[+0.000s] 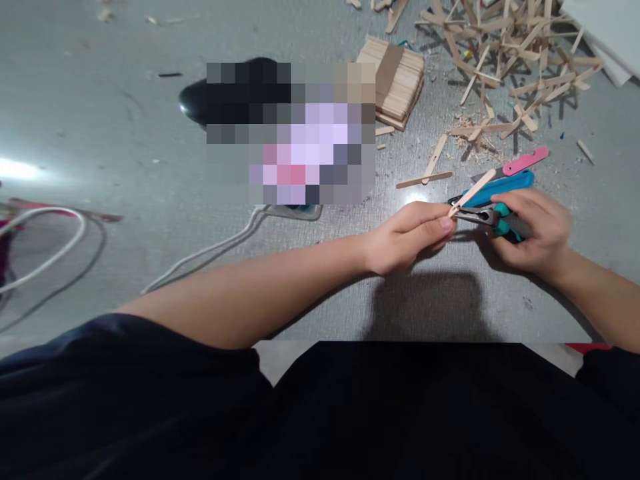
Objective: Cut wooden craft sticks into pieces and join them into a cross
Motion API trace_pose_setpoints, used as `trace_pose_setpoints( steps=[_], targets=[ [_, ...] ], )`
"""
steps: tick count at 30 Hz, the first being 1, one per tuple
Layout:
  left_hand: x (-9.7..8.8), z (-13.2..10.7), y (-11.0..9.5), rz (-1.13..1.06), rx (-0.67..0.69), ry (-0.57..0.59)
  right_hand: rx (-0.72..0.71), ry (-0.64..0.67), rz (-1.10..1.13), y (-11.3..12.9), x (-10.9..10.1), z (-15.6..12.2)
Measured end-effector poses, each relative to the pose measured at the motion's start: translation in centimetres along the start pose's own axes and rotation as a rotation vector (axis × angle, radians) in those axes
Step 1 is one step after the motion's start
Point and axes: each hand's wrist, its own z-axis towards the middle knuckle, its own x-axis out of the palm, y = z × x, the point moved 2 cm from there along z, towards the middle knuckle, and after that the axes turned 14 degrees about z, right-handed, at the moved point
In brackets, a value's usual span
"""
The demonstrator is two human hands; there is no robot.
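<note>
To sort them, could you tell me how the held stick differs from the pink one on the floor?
The held stick is bare wood, the pink stick coloured. The held stick is pinched in the left hand, its end at the cutters in the right hand; the pink stick lies untouched on the floor. Both are flat and narrow.

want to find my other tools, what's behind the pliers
A blue tool lies just behind the pliers, with a pink tool beyond it. The stick and right hand cover part of the blue tool, so its type is unclear.
</note>
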Motion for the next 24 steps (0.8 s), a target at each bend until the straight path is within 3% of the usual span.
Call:
trace_pose_setpoints(
  steps=[9,13,16,19,24],
  targets=[
    [1.0,-0.1,-1.6,-0.217,-0.289,-0.021,-0.062,-0.060,-0.064,0.9,0.1,0.3],
    [1.5,-0.1,-1.3,-0.173,-0.242,-0.125,-0.054,-0.107,-0.081,1.5,-0.1,0.3],
    [1.6,0.1,-1.0,-0.070,-0.166,-0.285,-0.020,-0.135,-0.075,1.5,-0.3,0.3],
    [1.5,0.2,-1.3,-0.130,-0.111,-0.391,0.052,-0.132,-0.087,1.1,-0.5,0.3],
    [2.2,0.2,-2.7,-0.465,-0.239,-0.183,-0.062,-0.160,-0.060,1.7,-0.1,0.9]
  ],
)
